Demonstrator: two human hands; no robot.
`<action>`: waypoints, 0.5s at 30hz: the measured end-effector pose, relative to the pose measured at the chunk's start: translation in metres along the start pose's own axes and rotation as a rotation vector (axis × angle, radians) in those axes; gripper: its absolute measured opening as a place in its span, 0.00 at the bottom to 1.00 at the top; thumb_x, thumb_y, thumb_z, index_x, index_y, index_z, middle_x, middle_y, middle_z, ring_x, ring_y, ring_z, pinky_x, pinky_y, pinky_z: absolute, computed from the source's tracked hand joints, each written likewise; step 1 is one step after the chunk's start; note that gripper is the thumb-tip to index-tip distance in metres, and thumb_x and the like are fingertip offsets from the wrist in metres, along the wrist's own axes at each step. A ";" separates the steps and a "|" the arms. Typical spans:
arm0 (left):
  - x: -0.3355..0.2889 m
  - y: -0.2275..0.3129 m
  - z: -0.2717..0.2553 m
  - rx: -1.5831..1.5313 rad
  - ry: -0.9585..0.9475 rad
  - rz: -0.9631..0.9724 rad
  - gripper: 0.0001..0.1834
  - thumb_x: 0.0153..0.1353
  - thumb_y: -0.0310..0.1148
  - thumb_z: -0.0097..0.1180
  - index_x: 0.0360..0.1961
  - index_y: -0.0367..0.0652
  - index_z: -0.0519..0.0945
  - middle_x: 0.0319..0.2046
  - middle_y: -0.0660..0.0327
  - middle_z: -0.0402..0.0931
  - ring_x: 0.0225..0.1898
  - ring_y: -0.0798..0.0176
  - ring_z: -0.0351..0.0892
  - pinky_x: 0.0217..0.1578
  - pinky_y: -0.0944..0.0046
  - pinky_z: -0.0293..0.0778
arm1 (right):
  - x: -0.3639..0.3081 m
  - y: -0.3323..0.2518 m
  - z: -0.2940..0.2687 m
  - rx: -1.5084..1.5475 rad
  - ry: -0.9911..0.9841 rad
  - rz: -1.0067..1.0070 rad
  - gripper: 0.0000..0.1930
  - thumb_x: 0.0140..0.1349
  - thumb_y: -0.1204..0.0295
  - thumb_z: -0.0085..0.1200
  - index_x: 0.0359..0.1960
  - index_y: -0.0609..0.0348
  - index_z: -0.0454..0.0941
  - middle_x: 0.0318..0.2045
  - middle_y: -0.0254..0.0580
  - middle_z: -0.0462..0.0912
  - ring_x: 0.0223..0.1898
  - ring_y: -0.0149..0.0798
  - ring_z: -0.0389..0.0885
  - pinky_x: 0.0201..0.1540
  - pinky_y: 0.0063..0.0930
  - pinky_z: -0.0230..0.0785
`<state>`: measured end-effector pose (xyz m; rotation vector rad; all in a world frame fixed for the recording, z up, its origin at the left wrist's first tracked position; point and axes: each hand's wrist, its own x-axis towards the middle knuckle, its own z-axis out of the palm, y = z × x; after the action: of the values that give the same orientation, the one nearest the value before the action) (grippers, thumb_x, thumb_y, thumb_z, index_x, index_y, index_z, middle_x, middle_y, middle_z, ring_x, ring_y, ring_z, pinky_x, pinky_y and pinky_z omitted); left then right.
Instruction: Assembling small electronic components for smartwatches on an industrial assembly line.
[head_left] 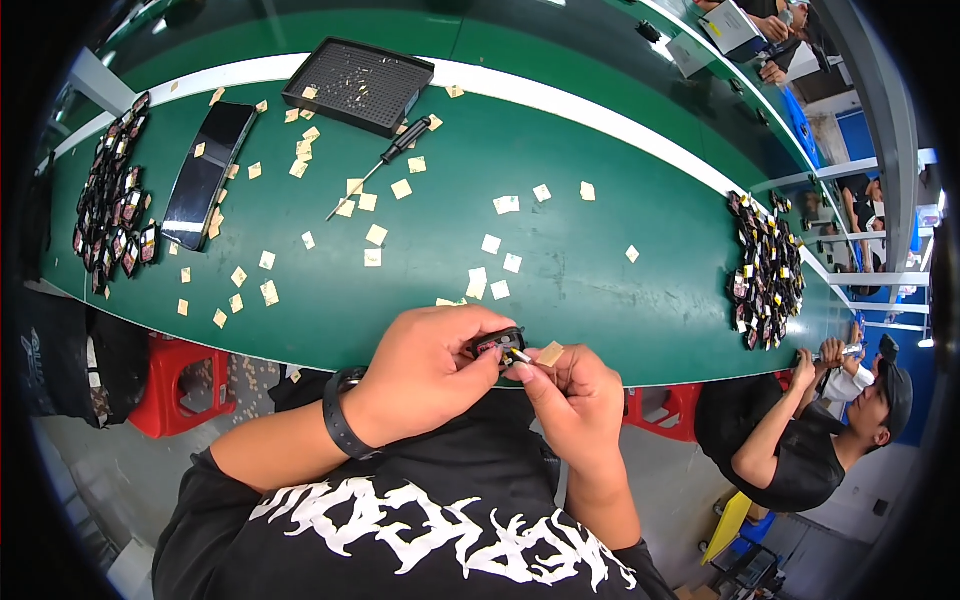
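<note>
Close to the near table edge, my left hand (425, 368) is closed around a small black electronic device (488, 345) with a reddish part showing. A dark watch strap circles that wrist. My right hand (583, 400) meets it from the right, thumb and forefinger pinched at a small silvery-white piece with a yellow bit (517, 356) against the device. Whether this piece is attached to the device, I cannot tell. A cream paper square (549, 354) sticks up between the right hand's fingers. Similar cream squares (477, 275) lie scattered over the green table (640, 310).
A black screwdriver (402, 142) lies near a black perforated tray (350, 112) holding small bits. Left of them is a dark phone (210, 175). Piles of black devices stand at the left (118, 205) and right (765, 270). A co-worker (790, 430) sits at the right.
</note>
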<state>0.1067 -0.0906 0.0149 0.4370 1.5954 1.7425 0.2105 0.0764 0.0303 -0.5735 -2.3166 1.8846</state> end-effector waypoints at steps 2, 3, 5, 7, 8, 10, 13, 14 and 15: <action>0.000 0.000 0.000 0.000 0.001 0.023 0.13 0.66 0.14 0.53 0.52 0.25 0.79 0.45 0.54 0.82 0.45 0.68 0.83 0.46 0.68 0.81 | 0.002 -0.005 0.003 -0.076 0.010 -0.046 0.04 0.64 0.78 0.64 0.35 0.66 0.81 0.25 0.34 0.85 0.24 0.20 0.75 0.26 0.18 0.68; 0.000 0.000 0.000 0.004 0.007 0.017 0.14 0.66 0.14 0.52 0.52 0.25 0.79 0.45 0.54 0.82 0.45 0.68 0.84 0.46 0.68 0.81 | 0.003 -0.007 0.004 -0.153 0.022 -0.092 0.04 0.64 0.78 0.64 0.35 0.66 0.82 0.24 0.34 0.84 0.24 0.19 0.75 0.26 0.18 0.67; -0.001 0.000 0.000 0.007 0.016 0.010 0.14 0.66 0.14 0.52 0.52 0.26 0.79 0.45 0.54 0.83 0.44 0.68 0.84 0.46 0.68 0.82 | 0.006 -0.009 0.006 -0.183 0.018 -0.093 0.04 0.64 0.77 0.64 0.36 0.66 0.83 0.25 0.33 0.84 0.24 0.19 0.75 0.26 0.18 0.67; -0.001 -0.001 -0.002 0.097 0.000 0.073 0.16 0.66 0.14 0.52 0.55 0.28 0.79 0.45 0.53 0.83 0.45 0.67 0.84 0.45 0.68 0.82 | 0.007 -0.009 0.008 -0.213 0.014 -0.097 0.05 0.65 0.77 0.65 0.36 0.66 0.84 0.25 0.33 0.84 0.24 0.19 0.75 0.26 0.18 0.67; 0.000 -0.004 -0.002 0.097 0.003 0.073 0.16 0.66 0.14 0.52 0.55 0.28 0.79 0.45 0.53 0.83 0.45 0.67 0.84 0.45 0.68 0.82 | 0.007 -0.007 0.008 -0.117 0.010 -0.037 0.04 0.64 0.78 0.64 0.36 0.67 0.83 0.25 0.32 0.83 0.24 0.18 0.73 0.26 0.16 0.64; 0.000 -0.011 -0.003 0.160 0.068 0.217 0.16 0.63 0.20 0.57 0.52 0.33 0.82 0.34 0.54 0.84 0.27 0.67 0.78 0.30 0.67 0.75 | 0.007 -0.005 0.009 -0.020 0.003 0.024 0.04 0.64 0.79 0.64 0.35 0.68 0.83 0.25 0.30 0.83 0.24 0.17 0.71 0.25 0.14 0.60; -0.002 -0.009 -0.004 0.225 0.075 0.250 0.17 0.62 0.21 0.57 0.53 0.34 0.82 0.33 0.53 0.83 0.26 0.64 0.77 0.30 0.65 0.74 | 0.011 0.000 0.008 0.032 0.005 0.121 0.05 0.63 0.77 0.66 0.34 0.66 0.85 0.25 0.32 0.81 0.24 0.21 0.73 0.25 0.18 0.64; -0.002 -0.010 -0.004 0.224 0.073 0.250 0.17 0.62 0.21 0.57 0.53 0.34 0.82 0.33 0.53 0.83 0.26 0.64 0.77 0.30 0.65 0.74 | 0.013 0.006 0.010 0.025 0.019 0.002 0.05 0.62 0.78 0.67 0.35 0.66 0.84 0.26 0.31 0.79 0.24 0.20 0.72 0.24 0.18 0.63; -0.001 -0.012 -0.005 0.193 0.064 0.237 0.17 0.63 0.21 0.57 0.53 0.34 0.82 0.33 0.54 0.84 0.27 0.65 0.78 0.31 0.65 0.74 | 0.015 0.010 0.011 0.018 0.030 -0.117 0.06 0.61 0.79 0.68 0.36 0.66 0.83 0.27 0.31 0.78 0.24 0.20 0.71 0.24 0.17 0.62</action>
<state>0.1078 -0.0953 0.0030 0.6939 1.8275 1.7966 0.1955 0.0733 0.0161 -0.4505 -2.2595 1.8293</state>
